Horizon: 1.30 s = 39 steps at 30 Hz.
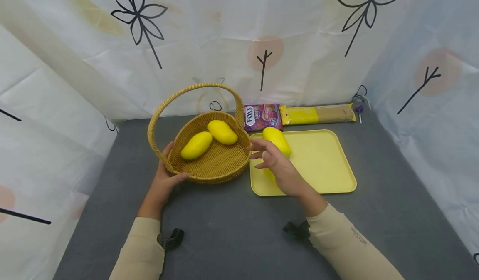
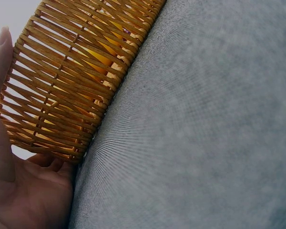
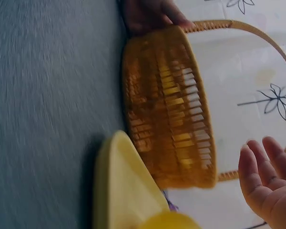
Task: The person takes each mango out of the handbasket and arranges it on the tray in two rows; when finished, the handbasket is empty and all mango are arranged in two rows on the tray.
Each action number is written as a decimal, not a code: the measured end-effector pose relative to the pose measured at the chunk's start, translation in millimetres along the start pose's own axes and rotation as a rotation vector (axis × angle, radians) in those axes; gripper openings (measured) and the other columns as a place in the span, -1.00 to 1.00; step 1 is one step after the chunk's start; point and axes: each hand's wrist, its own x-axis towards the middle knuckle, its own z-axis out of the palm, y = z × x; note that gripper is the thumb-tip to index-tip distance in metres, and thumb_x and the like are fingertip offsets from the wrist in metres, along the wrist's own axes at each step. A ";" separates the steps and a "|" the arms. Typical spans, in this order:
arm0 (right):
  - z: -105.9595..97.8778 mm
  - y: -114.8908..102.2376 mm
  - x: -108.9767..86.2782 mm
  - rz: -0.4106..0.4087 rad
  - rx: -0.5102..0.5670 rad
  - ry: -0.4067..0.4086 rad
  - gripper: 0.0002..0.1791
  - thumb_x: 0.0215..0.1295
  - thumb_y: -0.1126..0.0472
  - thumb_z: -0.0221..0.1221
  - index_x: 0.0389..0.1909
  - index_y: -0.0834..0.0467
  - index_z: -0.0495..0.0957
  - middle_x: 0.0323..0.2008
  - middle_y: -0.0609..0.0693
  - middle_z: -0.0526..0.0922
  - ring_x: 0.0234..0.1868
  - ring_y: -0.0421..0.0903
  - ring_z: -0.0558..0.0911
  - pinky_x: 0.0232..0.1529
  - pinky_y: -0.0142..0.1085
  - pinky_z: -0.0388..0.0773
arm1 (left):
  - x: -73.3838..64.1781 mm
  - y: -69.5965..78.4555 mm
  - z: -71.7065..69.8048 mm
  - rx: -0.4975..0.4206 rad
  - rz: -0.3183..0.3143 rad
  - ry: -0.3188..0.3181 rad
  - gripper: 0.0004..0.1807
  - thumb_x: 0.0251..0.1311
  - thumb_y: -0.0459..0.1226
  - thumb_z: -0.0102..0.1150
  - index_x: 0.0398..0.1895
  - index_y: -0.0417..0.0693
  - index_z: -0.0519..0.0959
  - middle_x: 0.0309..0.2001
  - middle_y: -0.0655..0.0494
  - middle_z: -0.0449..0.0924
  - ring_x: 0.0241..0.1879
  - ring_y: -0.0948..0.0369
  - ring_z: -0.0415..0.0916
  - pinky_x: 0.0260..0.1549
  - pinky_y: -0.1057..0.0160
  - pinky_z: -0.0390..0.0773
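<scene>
A round wicker basket [image 1: 220, 163] with a tall handle stands on the grey table, two yellow mangoes [image 1: 196, 145] inside it. My left hand [image 1: 164, 184] grips the basket's left side, thumb over the front rim; in the left wrist view the woven wall [image 2: 62, 71] lies against that hand. At the basket's right rim hovers my right hand [image 1: 278, 167], its fingers loosely spread and holding nothing. Beneath and behind it, another yellow mango [image 1: 276, 140] lies on the pale yellow tray [image 1: 322, 163]. A brighter yellow patch under the right hand is mostly hidden.
Behind the tray lie a purple Fox's candy bag [image 1: 263, 117], a yellow pack of spaghetti [image 1: 318, 114] and a small purple-headed item [image 1: 359, 110]. Patterned white cloth [image 1: 299, 72] walls off the table's back and sides.
</scene>
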 end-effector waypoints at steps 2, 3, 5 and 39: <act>7.6 2.1 4.0 0.004 0.031 -0.006 -0.04 0.69 -0.40 -0.11 0.65 0.35 0.16 0.40 0.31 0.42 0.37 0.40 0.46 0.27 0.35 0.46 | 0.1 -0.9 -0.5 -0.002 0.003 -0.002 0.18 0.36 -0.54 0.42 0.82 0.21 -0.11 0.75 -0.02 -0.15 0.59 -0.01 0.09 0.28 0.31 0.46; 11.3 2.8 6.3 0.006 0.049 -0.008 -0.03 0.68 -0.40 -0.08 0.64 0.36 0.16 0.40 0.31 0.42 0.38 0.41 0.45 0.28 0.37 0.43 | 0.2 -1.3 -0.7 -0.003 0.004 -0.003 0.18 0.36 -0.54 0.41 0.82 0.21 -0.10 0.75 -0.02 -0.14 0.59 -0.01 0.08 0.28 0.31 0.46; 17.7 2.3 11.3 0.014 0.063 -0.006 -0.01 0.65 -0.41 -0.01 0.64 0.36 0.18 0.40 0.28 0.43 0.39 0.36 0.45 0.29 0.37 0.42 | 0.5 -1.5 -0.9 -0.006 0.006 -0.005 0.18 0.37 -0.55 0.40 0.82 0.22 -0.10 0.75 -0.02 -0.14 0.59 -0.01 0.08 0.28 0.31 0.46; 64.2 42.3 121.0 0.183 -0.533 0.186 -0.07 0.45 -0.24 0.40 0.66 0.08 0.28 0.54 0.04 0.37 0.52 0.07 0.27 0.48 0.03 0.26 | 1.5 -1.4 -0.9 -0.015 0.006 -0.004 0.16 0.38 -0.59 0.36 0.82 0.23 -0.10 0.74 -0.07 -0.14 0.57 0.01 0.10 0.29 0.31 0.45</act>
